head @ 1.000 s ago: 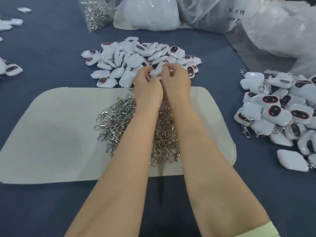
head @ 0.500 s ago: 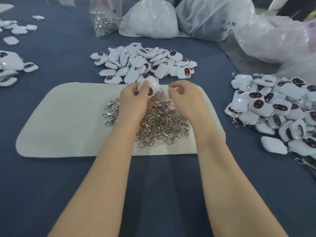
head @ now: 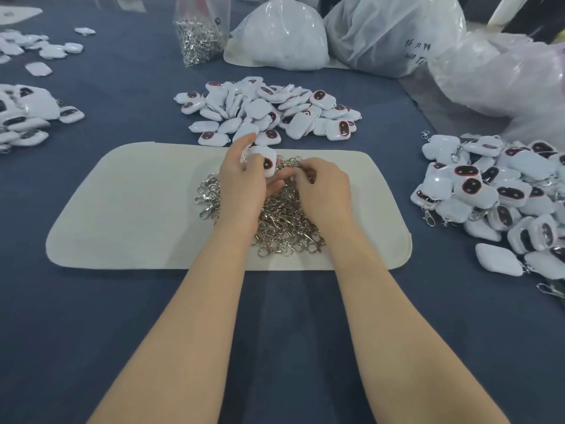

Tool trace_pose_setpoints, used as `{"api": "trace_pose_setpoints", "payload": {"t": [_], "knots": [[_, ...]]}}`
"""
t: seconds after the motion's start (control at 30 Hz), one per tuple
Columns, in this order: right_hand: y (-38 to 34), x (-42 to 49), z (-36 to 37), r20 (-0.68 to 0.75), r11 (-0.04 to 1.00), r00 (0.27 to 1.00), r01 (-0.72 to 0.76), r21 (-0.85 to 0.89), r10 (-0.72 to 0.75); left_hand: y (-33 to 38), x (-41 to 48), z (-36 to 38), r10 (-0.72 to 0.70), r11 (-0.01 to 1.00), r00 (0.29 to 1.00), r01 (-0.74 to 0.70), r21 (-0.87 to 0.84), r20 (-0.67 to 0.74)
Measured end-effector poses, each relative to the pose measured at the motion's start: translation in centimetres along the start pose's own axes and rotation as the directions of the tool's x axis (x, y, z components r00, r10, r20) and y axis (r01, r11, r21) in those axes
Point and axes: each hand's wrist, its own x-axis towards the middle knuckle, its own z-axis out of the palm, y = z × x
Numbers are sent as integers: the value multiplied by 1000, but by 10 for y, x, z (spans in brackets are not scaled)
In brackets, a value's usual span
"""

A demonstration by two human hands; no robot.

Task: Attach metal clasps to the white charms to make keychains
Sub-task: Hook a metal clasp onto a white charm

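Our left hand has its thumb and fingers curled round one white charm, holding it just above the far edge of the pile of metal clasps, with its dark oval face turned toward us. Our right hand sits just beside it, knuckles up and fingers curled down into the top of the clasps. We cannot tell whether those fingers have hold of a clasp, since the tips are hidden among the metal. Both forearms reach in from the near edge, and the wrists lie over the clasp pile. The clasps lie heaped in the middle of a cream mat with rounded corners, which lies flat on the dark blue surface. Just beyond the mat's far edge we see a heap of loose charms, some face up, some showing plain white backs. Well off to the right is a larger heap of charms with clasps hanging from them, and at the left edge another group of charms. Farther back a clear bag of clasps stands upright, next to a white plastic bag and a bigger cloudy bag with handwriting on it.
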Motion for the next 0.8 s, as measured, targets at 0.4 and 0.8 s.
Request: {"api": "trace_pose_setpoints", "payload": {"t": [0.4,0.8], "knots": [[-6,3,-5,-59,966,998,6,259,10,-10,2,3,228,842,969,-246,481,98],[-11,-4,-8,87,941,987,99,322,-134,-10,3,1,263,806,958,-281,520,109]]}}
